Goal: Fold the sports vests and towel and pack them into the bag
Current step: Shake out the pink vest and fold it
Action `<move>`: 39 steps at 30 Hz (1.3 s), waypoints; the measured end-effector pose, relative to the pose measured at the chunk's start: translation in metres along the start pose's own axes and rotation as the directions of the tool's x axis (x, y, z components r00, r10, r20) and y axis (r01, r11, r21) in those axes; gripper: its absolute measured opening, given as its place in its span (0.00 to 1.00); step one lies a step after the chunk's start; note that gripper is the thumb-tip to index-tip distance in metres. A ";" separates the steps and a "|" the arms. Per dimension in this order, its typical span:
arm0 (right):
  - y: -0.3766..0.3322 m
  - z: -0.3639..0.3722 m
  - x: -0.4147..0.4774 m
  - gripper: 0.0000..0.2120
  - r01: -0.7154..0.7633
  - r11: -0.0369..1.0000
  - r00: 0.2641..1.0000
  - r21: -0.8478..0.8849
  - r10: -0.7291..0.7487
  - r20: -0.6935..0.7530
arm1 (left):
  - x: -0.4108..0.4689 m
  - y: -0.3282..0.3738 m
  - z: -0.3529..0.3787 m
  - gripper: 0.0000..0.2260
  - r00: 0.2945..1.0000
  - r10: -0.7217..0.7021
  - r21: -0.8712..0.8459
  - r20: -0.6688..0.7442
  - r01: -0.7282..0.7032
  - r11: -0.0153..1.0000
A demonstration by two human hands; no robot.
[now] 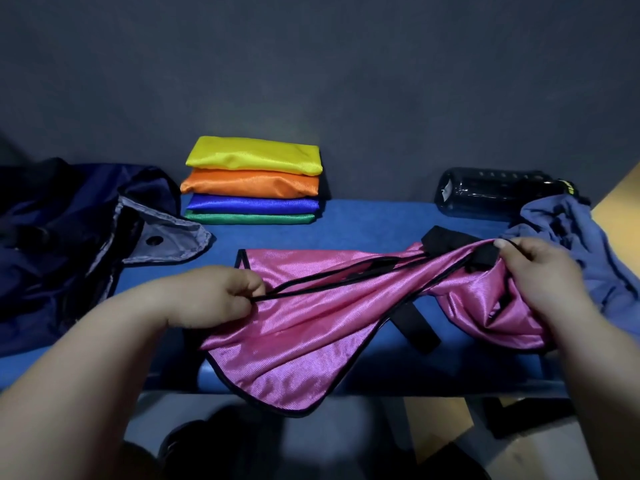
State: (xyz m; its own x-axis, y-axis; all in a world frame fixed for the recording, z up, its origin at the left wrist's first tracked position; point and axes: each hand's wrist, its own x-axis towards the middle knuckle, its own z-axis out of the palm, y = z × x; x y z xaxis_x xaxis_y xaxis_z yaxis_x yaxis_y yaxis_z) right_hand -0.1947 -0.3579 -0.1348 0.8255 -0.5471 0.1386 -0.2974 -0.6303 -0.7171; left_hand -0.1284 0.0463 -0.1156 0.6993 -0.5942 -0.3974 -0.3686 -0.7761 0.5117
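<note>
A shiny pink sports vest [304,327] with black trim and black straps lies stretched across the blue bench [363,220], its lower corner hanging over the front edge. My left hand [214,296] pinches its black-trimmed edge at the left. My right hand [540,271] grips the vest's bunched right end near a black strap. Behind it stands a stack of folded vests [252,181]: yellow on top, then orange, blue and green. A crumpled blue-grey towel [588,244] lies at the right. The dark navy bag [69,237] sits open at the left.
A dark translucent water bottle [498,194] lies on its side at the back right, partly behind the towel. A dark grey wall rises behind the bench. Below the bench's front edge I see floor and dark shapes.
</note>
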 end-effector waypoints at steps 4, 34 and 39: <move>-0.001 0.001 0.001 0.13 0.007 1.000 1.000 -0.019 -0.007 -0.001 | 0.003 0.000 0.003 0.07 0.990 0.016 0.122 -0.140 0.001 0.993; 0.001 0.001 0.001 0.14 0.014 1.000 1.000 0.025 -0.014 0.002 | 0.037 0.038 0.051 0.17 0.860 0.271 0.279 -0.432 -0.159 0.947; -0.002 0.001 0.000 0.13 0.002 1.000 1.000 0.027 -0.002 -0.005 | 0.041 0.037 0.052 0.10 0.868 0.251 0.323 -0.429 -0.112 0.940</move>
State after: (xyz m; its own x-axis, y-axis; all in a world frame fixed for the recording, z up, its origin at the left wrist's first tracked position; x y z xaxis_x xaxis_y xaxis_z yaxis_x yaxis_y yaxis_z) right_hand -0.1936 -0.3562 -0.1347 0.8239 -0.5483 0.1433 -0.2826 -0.6167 -0.7347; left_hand -0.1456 -0.0180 -0.1528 0.7771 -0.6196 0.1108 -0.6227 -0.7310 0.2790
